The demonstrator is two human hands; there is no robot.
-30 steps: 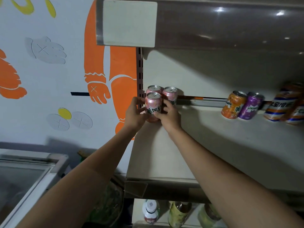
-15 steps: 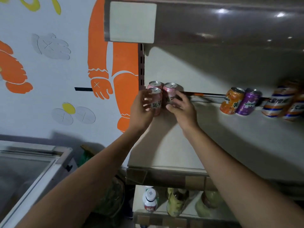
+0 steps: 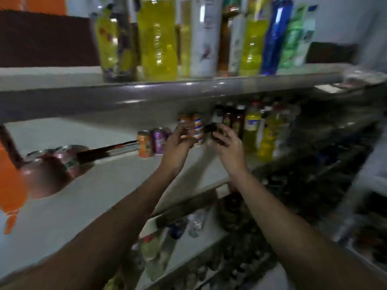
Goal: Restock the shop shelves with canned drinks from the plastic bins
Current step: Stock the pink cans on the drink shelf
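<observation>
A person's left hand (image 3: 178, 148) closes its fingers round an orange, white and blue striped metal can (image 3: 185, 127) at the centre of the frame, towards the back of the white middle shelf (image 3: 104, 185). The right hand (image 3: 229, 148) curls just beside a second striped can (image 3: 198, 128); motion blur hides whether it grips anything (a dark shape sits at its fingertips). The 2 hands flank the pair, apparently to square the cans into a tidy row. Just left of them stand a round orange can (image 3: 144, 144) and a purple can (image 3: 159, 140), touching. 2 blurred pink cans (image 3: 52, 162) sit at the far left. Tall yellow plastic bottles (image 3: 157, 38) line the shelf above, at upper centre. No plastic bin is in view; with bare shelf between the groups, restocking looks only partway done.
</observation>
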